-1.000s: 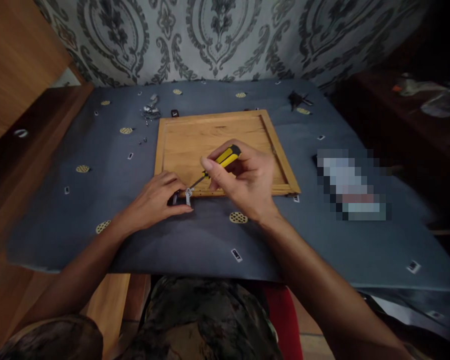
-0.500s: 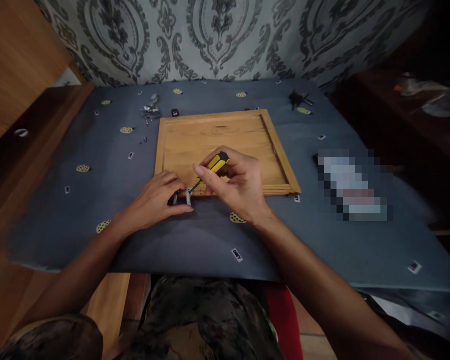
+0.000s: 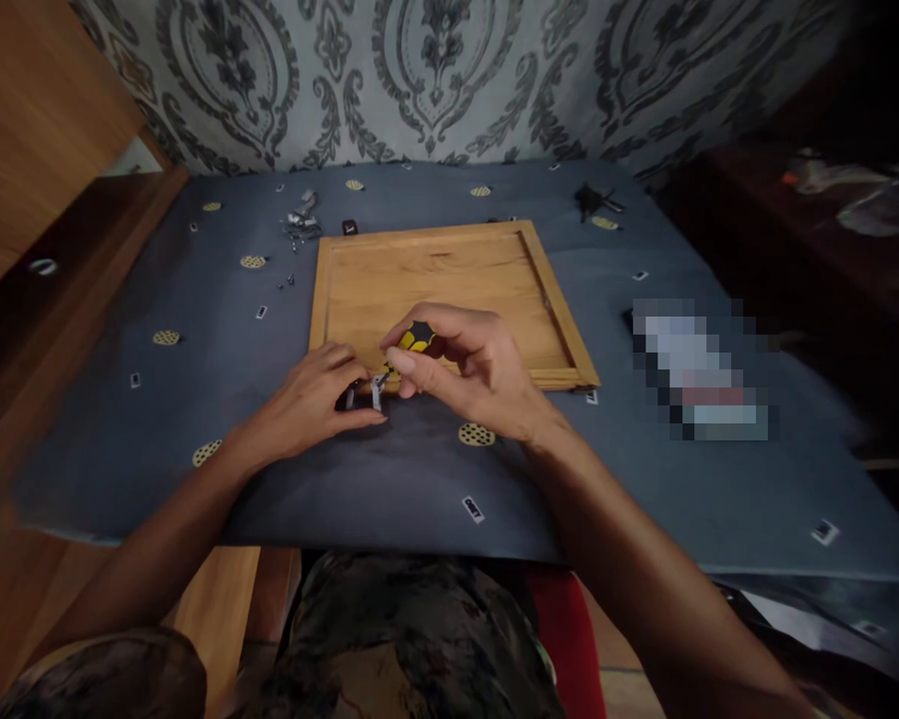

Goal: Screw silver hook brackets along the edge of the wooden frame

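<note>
A framed wooden panel (image 3: 420, 275) lies flat on the cloth-covered table. At its near left corner, my left hand (image 3: 319, 399) is closed around a metal hinge (image 3: 378, 392), thumb below and fingers above on the wood. My right hand (image 3: 468, 364) grips a screwdriver (image 3: 418, 338) with a yellow and black handle between thumb and fingers. The screwdriver slants down to the left, its tip at the hinge. Any screw under the tip is too small to make out.
Small metal hardware (image 3: 303, 220) lies in a pile at the back left, with a few loose bits (image 3: 289, 282) nearer. Dark pieces (image 3: 597, 200) lie at the back right. A pixelated phone-like object (image 3: 700, 369) rests on the right. A patterned curtain (image 3: 435, 80) hangs behind.
My right hand has turned and shifted round the handle, and the screwdriver now stands lower and more hidden by the fingers. The left hand and hinge stay in place.
</note>
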Demonstrator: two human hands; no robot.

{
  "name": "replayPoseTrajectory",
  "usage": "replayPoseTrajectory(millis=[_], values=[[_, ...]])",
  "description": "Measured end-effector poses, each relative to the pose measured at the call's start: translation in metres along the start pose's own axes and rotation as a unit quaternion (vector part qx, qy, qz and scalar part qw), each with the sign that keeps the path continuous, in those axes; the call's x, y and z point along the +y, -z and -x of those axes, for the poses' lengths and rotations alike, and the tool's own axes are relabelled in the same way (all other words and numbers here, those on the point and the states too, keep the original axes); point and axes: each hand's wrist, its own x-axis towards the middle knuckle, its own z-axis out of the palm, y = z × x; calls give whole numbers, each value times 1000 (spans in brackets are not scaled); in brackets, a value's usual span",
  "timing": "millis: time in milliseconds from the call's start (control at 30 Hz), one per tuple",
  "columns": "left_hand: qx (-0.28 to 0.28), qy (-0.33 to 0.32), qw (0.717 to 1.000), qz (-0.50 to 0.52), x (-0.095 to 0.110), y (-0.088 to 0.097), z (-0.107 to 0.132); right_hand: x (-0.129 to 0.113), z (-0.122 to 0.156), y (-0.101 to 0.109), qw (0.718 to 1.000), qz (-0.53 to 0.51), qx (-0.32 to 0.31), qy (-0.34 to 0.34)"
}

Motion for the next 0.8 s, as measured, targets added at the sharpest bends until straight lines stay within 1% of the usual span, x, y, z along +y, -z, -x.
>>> replayPoseTrajectory(millis=[67,133,233,333,467,567,700,733,800], values=[[1,-1,1000,-3,0,0,0,-2,0,3,1000,-1,-19,1],[-3,-1,1000,-2,0,1,0,0,-1,3,1000,4,-7,6],[-12,2,1000,0,1,2,0,6,-1,-1,999,13,35,15],[-9,4,1000,5,1,2,-1,9,-2,-8,997,30,71,23],[-3,1,1000,19,2,2,-1,9,-1,-14,990,76,107,47],[-12,10,1000,21,3,3,-2,7,1,-15,984,92,142,63],[-15,15,1000,18,4,5,-2,3,3,-13,971,67,227,48],[-13,15,1000,17,4,5,-2,3,3,-13,969,63,236,45],[-13,16,1000,17,4,6,-2,2,2,-12,969,64,234,40]])
